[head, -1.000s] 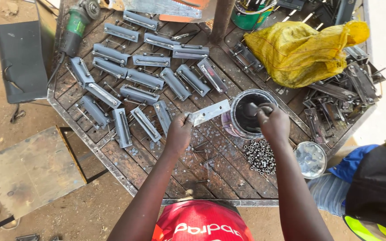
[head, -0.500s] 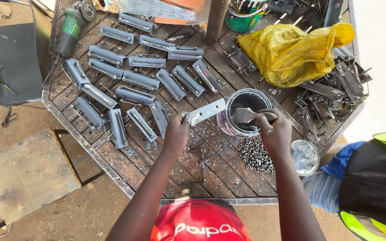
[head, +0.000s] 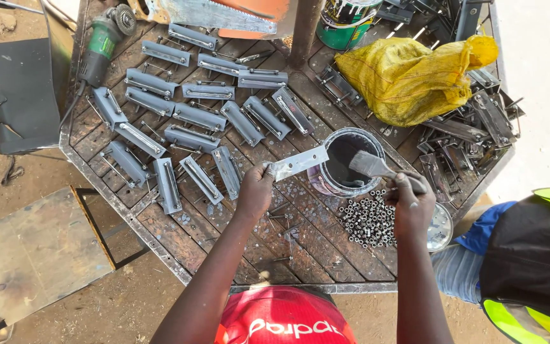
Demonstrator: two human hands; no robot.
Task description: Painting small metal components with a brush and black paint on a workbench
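Holding a flat metal strip (head: 299, 163) in the left hand (head: 254, 191), the right hand (head: 410, 207) grips a paintbrush (head: 377, 167) over the paint tin (head: 345, 162).
Grey painted brackets (head: 198, 116) crowd the bench's left; loose nuts (head: 367, 222) and a yellow sack (head: 408, 76) flank the tin.

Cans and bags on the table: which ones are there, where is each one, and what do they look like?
Paint tin: open, round, dark paint inside, pale stained label on its side, between the left hand and right hand.
Green can: round, green with a white and dark label, at the table's far edge.
Yellow sack: lumpy woven bag, tied at one end, far right of the table.
No signs or screens in view.
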